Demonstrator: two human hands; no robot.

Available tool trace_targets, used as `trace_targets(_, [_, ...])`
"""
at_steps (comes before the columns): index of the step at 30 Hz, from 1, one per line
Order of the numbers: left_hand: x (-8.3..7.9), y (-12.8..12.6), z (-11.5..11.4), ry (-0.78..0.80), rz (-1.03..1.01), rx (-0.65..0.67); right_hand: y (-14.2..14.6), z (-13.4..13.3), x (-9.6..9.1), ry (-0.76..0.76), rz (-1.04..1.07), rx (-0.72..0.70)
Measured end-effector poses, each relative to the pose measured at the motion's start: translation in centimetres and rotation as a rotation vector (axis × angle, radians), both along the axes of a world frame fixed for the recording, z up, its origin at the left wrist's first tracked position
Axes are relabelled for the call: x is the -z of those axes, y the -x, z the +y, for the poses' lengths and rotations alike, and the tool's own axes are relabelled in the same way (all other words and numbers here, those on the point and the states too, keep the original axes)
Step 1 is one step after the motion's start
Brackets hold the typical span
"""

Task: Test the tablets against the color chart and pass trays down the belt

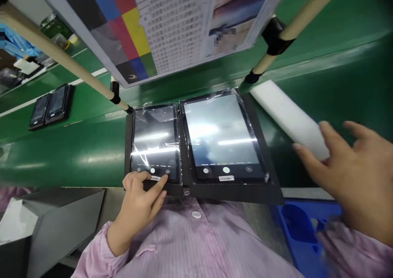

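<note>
Two tablets with wrinkled clear film lie side by side on black trays. The left tablet [156, 134] has a dark camera screen; the right tablet [219, 130] shows a bright camera view with a row of round buttons. My left hand [138, 200] rests at the lower edge of the left tablet, its index finger stretched to a round icon at the screen's bottom right. On the right, my right hand [356, 167] has thumb and index finger at opposite sides of the near end of a white foam block [288, 114], which lies slanted on the green surface.
A printed board with colour squares [132, 28] hangs over the tablets on beige poles [61, 57] with black joints. More tablets [57, 100] lie at far left on the green belt [76, 155]. Below right is a blue tray [294, 237]; grey boxes [67, 212] stand lower left.
</note>
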State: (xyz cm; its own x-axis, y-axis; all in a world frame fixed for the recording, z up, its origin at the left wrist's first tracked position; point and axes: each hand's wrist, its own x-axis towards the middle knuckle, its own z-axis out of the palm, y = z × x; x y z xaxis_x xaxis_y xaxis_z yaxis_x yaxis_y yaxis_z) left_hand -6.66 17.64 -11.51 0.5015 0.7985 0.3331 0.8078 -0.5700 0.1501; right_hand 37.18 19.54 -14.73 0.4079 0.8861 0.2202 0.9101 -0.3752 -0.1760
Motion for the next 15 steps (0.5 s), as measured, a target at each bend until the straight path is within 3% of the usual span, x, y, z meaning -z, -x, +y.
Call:
trace_targets(3, [0.6, -0.1, 0.2, -0.023, -0.021, -0.001, 2.6, -0.5, -0.3, -0.155, 0.264, -0.122])
trace_targets(8, [1.3, 1.0, 1.0, 0.012, 0.035, 0.003, 6.4, -1.5, -0.1, -0.031, 0.848, -0.194])
trace_targets(12, [2.6, 4.1, 3.2, 0.058, -0.004, -0.136, 7.4, -1.7, 0.0, 0.032, 0.927, -0.218])
trace_targets(15, [4.0, 6.3, 5.0, 0.210, -0.088, -0.208, 7.6, -1.8, 0.0, 0.020, 0.923, -0.236])
